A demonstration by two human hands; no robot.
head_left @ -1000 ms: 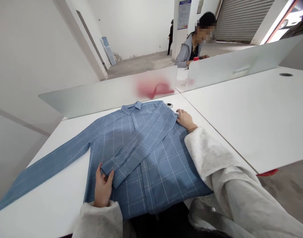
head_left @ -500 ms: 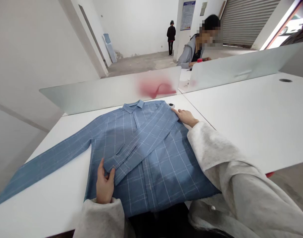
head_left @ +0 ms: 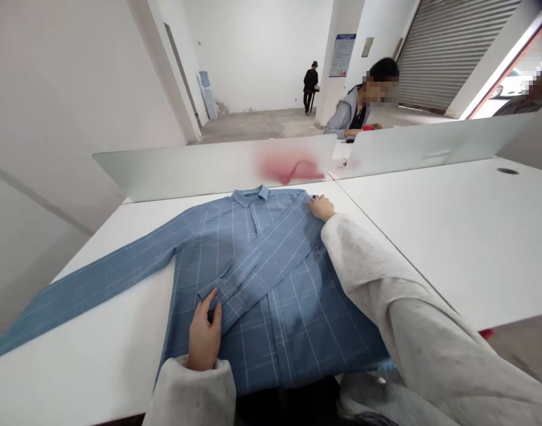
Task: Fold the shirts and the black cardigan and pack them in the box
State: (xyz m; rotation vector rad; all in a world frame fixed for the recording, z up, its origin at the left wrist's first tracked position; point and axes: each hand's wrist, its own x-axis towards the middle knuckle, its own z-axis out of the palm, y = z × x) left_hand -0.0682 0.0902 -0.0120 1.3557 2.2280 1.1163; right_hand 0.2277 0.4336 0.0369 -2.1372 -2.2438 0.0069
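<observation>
A blue checked shirt (head_left: 271,284) lies flat on the white table (head_left: 97,367), collar away from me. Its right sleeve is folded diagonally across the front; the other sleeve (head_left: 76,290) stretches out to the left. My left hand (head_left: 204,334) rests on the cuff of the folded sleeve, fingers lying flat on the cloth. Over at the shirt's far right shoulder, my right hand (head_left: 322,207) presses the fold with its fingers stretched out. Both arms wear a pale grey sweatshirt.
A frosted divider (head_left: 186,168) runs along the table's far edge, with something red blurred behind it. A second white table (head_left: 452,225) joins on the right. A person sits behind the divider at another desk; another stands far off by the wall.
The view has shifted up and right. My left hand slid a little along the cuff, its thumb now closer to the fingers. My right hand stays at the shoulder fold.
</observation>
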